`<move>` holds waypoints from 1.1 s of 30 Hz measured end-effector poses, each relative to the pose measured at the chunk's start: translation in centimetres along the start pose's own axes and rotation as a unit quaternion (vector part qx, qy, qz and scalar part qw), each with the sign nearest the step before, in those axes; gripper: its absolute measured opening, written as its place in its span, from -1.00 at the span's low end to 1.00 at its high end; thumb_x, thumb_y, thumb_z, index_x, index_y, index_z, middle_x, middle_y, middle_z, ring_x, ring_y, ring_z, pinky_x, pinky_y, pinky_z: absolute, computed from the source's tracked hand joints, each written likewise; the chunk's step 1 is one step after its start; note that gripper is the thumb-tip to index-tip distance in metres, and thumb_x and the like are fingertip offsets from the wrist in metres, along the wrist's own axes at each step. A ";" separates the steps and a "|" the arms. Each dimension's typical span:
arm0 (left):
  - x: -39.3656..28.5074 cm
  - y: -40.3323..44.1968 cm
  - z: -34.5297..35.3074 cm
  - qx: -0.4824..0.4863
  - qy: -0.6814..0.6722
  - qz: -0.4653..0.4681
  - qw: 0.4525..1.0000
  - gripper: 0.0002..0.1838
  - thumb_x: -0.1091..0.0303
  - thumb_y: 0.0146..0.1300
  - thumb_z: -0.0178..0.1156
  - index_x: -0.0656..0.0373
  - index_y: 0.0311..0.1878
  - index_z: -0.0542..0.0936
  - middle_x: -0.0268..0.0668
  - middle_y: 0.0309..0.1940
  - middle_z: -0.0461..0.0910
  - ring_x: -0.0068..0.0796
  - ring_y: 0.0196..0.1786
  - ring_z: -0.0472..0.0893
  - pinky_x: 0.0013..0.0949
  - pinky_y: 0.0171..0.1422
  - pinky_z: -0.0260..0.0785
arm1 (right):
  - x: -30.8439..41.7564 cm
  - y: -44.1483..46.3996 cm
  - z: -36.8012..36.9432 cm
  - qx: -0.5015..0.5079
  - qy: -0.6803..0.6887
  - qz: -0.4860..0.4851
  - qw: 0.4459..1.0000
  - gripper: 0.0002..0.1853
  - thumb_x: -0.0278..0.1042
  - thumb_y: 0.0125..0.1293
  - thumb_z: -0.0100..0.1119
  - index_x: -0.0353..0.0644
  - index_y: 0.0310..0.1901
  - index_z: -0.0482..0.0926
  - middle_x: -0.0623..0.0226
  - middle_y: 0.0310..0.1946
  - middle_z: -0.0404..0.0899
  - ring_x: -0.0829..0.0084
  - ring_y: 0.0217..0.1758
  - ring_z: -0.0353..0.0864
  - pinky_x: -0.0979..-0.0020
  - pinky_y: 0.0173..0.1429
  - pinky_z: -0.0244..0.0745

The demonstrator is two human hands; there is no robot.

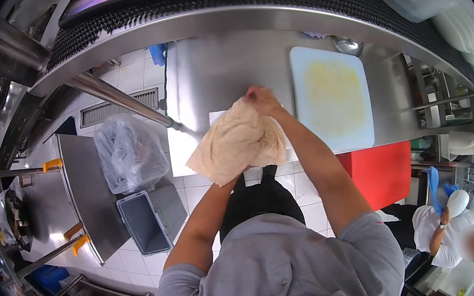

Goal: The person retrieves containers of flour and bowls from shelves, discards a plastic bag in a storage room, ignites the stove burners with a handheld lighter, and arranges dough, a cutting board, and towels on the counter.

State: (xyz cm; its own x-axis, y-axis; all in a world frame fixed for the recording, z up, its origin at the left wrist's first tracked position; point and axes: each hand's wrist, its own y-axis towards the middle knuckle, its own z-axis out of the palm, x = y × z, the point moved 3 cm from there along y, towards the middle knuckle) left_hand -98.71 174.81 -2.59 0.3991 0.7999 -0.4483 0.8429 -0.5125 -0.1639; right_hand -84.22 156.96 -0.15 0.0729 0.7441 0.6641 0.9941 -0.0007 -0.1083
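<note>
A crumpled beige cloth (pixel 236 139) hangs over the near edge of the steel counter (pixel 225 59). My right hand (pixel 262 99) pinches the cloth's upper corner, fingers closed on it. Beneath the cloth is my left hand, hidden from view; only the forearm shows below the cloth's lower edge. Part of a white sheet or board (pixel 216 115) peeks out behind the cloth, lying on the counter. To the right of my right hand lies a white cutting board (pixel 332 97) with a yellowish stained middle.
A metal bowl or ladle (pixel 348 45) sits behind the board. Below the counter at right is a red box (pixel 379 174). At left are a clear plastic bag (pixel 130 153) and a grey bin (pixel 145 223). A co-worker (pixel 439 229) in white stands lower right.
</note>
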 end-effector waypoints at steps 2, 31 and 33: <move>0.0 -0.2 0.0 0.005 0.002 -0.005 1.000 -0.21 -0.34 0.35 -0.09 -0.23 0.57 0.17 -0.24 0.62 0.02 -0.14 0.64 -0.02 0.38 0.57 -0.33 | -2.0 0.0 -2.9 -0.113 0.046 0.070 0.990 -0.73 -0.14 0.27 0.35 -0.17 -0.22 0.60 0.13 -0.27 0.70 0.18 -0.15 0.71 0.23 -0.04 0.59; -0.5 -1.3 0.4 -0.005 -0.039 -0.041 0.998 -0.23 -0.32 0.36 -0.07 -0.21 0.56 0.20 -0.23 0.61 0.05 -0.12 0.63 0.01 0.33 0.58 -0.25 | 15.7 2.8 3.7 -0.029 -0.075 -0.307 0.948 -0.91 -0.41 0.32 0.22 -0.19 -0.18 0.60 0.14 -0.16 0.56 0.07 -0.19 0.59 0.17 -0.10 0.49; -0.6 -1.3 0.4 -0.002 -0.040 -0.042 0.998 -0.23 -0.32 0.36 -0.07 -0.20 0.56 0.21 -0.23 0.61 0.06 -0.11 0.63 0.02 0.32 0.58 -0.25 | 15.3 1.3 3.1 -0.170 -0.175 -0.351 0.904 -0.87 -0.38 0.31 0.24 -0.22 -0.19 0.58 0.16 -0.21 0.56 0.11 -0.26 0.59 0.20 -0.16 0.49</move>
State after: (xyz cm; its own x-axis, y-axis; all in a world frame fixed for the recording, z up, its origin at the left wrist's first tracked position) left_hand -100.19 174.82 -2.48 0.2973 0.8118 -0.5026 0.8735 -0.4438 -0.2002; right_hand -82.06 170.43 7.63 -0.5556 0.8072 0.1996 0.7577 0.3927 0.5212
